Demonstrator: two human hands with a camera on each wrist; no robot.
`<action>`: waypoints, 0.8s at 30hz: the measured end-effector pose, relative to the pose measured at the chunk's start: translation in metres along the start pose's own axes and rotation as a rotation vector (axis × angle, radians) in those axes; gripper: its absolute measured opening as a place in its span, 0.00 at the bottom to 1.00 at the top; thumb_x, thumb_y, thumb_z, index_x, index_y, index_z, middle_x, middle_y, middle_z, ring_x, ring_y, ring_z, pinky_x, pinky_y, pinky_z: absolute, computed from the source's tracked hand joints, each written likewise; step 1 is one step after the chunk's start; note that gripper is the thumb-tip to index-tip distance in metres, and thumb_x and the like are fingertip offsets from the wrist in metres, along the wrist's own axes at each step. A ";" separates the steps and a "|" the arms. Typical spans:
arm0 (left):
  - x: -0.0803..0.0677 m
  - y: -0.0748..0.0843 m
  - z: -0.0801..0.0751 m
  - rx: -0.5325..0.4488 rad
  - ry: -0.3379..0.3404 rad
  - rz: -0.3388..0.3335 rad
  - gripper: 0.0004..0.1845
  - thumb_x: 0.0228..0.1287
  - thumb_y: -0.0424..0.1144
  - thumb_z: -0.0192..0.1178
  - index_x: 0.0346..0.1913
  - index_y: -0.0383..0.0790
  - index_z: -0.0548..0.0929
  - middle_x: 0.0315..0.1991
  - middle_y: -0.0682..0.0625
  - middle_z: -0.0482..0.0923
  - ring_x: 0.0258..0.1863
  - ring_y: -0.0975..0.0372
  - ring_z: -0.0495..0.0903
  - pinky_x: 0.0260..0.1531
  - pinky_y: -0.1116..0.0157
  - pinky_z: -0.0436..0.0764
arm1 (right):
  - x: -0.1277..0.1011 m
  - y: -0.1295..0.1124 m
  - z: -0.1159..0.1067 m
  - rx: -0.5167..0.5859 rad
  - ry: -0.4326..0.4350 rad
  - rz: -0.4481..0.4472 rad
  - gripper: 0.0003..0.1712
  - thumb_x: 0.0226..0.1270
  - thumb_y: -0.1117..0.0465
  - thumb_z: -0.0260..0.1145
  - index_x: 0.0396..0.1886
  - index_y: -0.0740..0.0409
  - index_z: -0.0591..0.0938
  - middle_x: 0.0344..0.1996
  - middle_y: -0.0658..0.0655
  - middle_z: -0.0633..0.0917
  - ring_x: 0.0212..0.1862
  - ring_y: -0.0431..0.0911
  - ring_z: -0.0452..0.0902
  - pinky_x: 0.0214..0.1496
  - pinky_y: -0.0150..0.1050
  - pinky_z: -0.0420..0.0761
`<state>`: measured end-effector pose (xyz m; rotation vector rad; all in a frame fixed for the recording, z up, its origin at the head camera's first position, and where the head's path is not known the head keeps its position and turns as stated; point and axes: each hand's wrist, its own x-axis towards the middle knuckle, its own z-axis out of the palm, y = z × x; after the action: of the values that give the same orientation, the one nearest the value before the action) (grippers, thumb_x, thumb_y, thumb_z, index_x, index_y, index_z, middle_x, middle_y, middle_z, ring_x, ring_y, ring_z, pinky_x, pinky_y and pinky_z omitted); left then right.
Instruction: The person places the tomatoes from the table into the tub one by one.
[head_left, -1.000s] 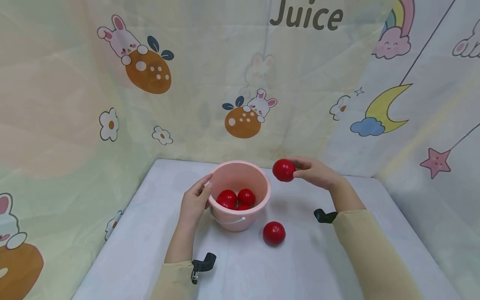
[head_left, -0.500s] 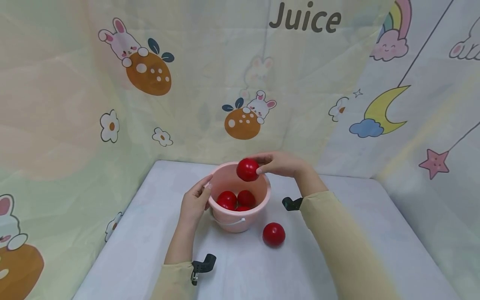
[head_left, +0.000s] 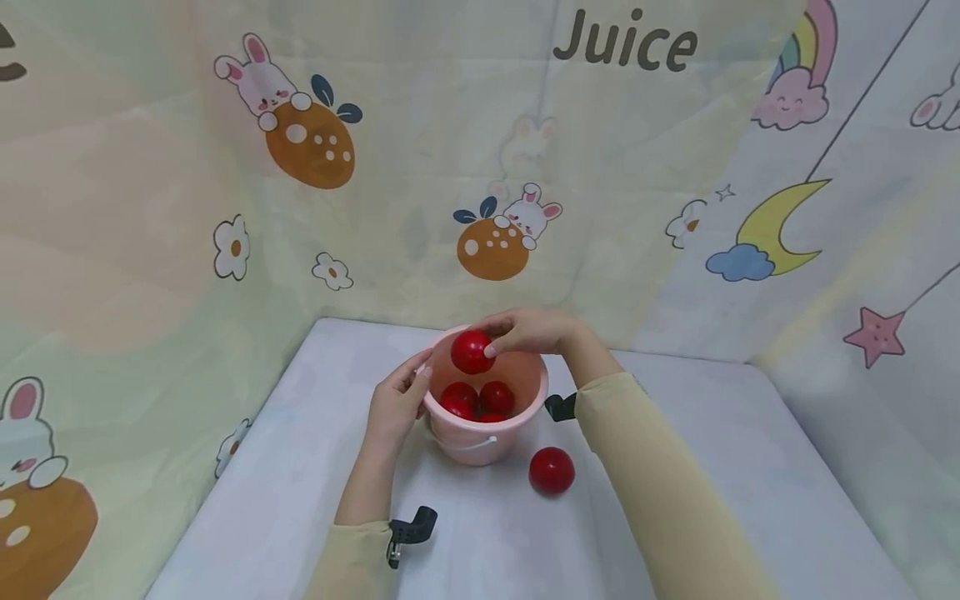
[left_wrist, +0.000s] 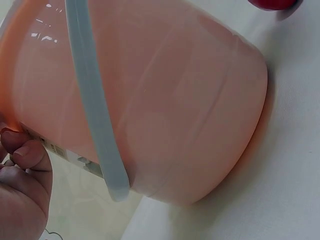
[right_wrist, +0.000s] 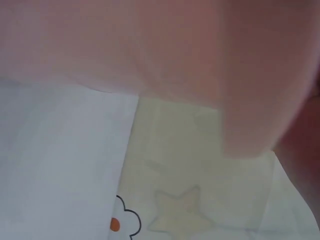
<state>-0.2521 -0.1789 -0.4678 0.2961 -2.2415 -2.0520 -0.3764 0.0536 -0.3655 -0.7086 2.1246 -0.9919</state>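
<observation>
A pink bucket (head_left: 517, 421) with a pale handle (left_wrist: 95, 115) stands on the white table, and several red balls (head_left: 480, 398) lie inside it. My left hand (head_left: 397, 400) grips the bucket's left rim; its fingertips (left_wrist: 22, 152) curl over the edge in the left wrist view. My right hand (head_left: 525, 331) holds a red ball (head_left: 471, 351) over the bucket's mouth, pinched in the fingers. Another red ball (head_left: 552, 470) lies on the table just right of the bucket. The right wrist view is filled by the blurred pink bucket wall (right_wrist: 150, 45).
The white table (head_left: 712, 450) is closed in by cartoon-print curtains (head_left: 187, 208) at the left, back and right. My long yellow sleeves (head_left: 660, 500) cross the table's front part. A curtain hem with a flower and star print (right_wrist: 175, 215) shows beyond the table edge.
My right hand has carried the red ball leftward from right of the bucket to over its opening and lowered it slightly. The left hand has stayed on the rim.
</observation>
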 end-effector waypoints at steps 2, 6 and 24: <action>0.000 0.000 0.000 0.001 0.000 -0.001 0.17 0.67 0.55 0.60 0.59 0.73 0.79 0.33 0.45 0.72 0.26 0.55 0.74 0.28 0.69 0.78 | 0.000 -0.003 0.000 -0.003 -0.013 -0.003 0.32 0.56 0.50 0.76 0.62 0.35 0.79 0.57 0.48 0.82 0.64 0.49 0.72 0.61 0.57 0.78; 0.000 0.002 -0.001 0.009 0.003 -0.003 0.17 0.68 0.55 0.60 0.58 0.73 0.79 0.33 0.45 0.72 0.26 0.55 0.74 0.28 0.69 0.77 | 0.000 -0.012 -0.001 -0.025 -0.038 -0.027 0.30 0.59 0.50 0.74 0.62 0.36 0.79 0.57 0.47 0.82 0.64 0.48 0.72 0.63 0.56 0.76; 0.000 0.000 -0.003 -0.016 -0.014 0.018 0.18 0.65 0.56 0.62 0.59 0.72 0.79 0.32 0.46 0.72 0.26 0.56 0.73 0.27 0.69 0.78 | 0.026 -0.025 0.022 -0.060 -0.087 0.108 0.28 0.54 0.53 0.77 0.57 0.34 0.82 0.56 0.47 0.81 0.64 0.50 0.70 0.60 0.58 0.79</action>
<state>-0.2512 -0.1817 -0.4679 0.2606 -2.2259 -2.0692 -0.3705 0.0115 -0.3646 -0.6471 2.1004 -0.8279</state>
